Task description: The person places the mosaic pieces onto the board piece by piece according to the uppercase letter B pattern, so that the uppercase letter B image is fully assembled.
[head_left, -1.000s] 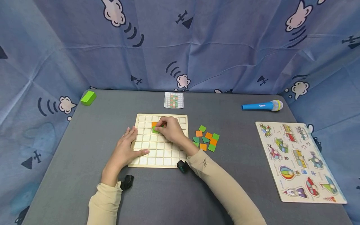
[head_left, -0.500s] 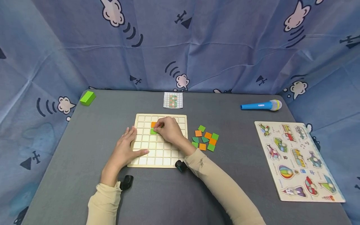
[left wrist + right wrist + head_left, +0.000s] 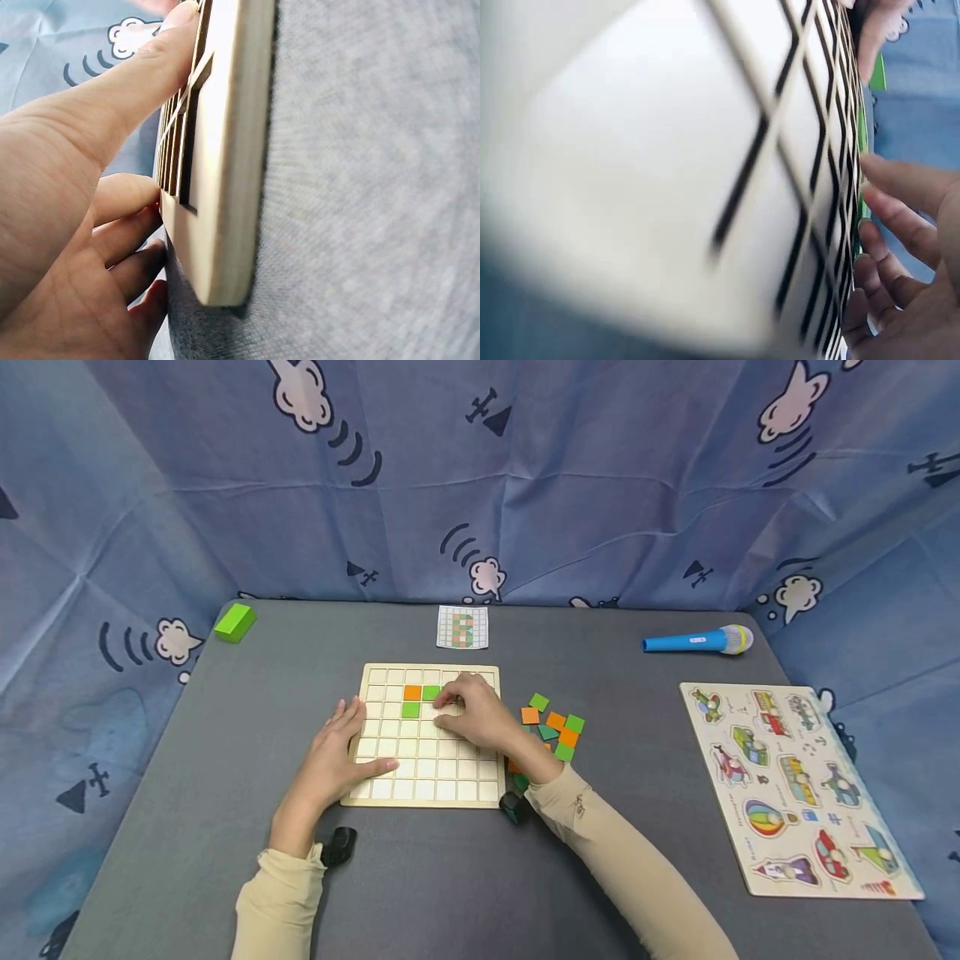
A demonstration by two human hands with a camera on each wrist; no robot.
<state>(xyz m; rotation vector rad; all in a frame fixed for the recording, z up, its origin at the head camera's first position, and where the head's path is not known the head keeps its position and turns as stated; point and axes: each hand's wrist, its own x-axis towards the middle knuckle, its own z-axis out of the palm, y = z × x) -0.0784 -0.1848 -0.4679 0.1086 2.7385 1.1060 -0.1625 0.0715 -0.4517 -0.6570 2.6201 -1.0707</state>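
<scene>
A pale wooden grid board lies on the table. In its upper part sit an orange square tile, a green square tile directly below it, and another green tile to the right. My left hand rests against the board's left edge, thumb over the grid and fingers extended. In the left wrist view that thumb lies along the board's rim. Over the grid, just right of the tiles, is my right hand. Its thumb and forefinger stand apart, and no tile shows between them.
Loose orange and green tiles lie right of the board, some hidden by my right forearm. A pattern card lies behind it. A green block stands far left. A blue toy microphone and a picture puzzle board lie right.
My right hand has moved right, away from the lower green tile, uncovering the other green tile. The lower green tile has shifted slightly down-left into its cell. My left hand stays put.
</scene>
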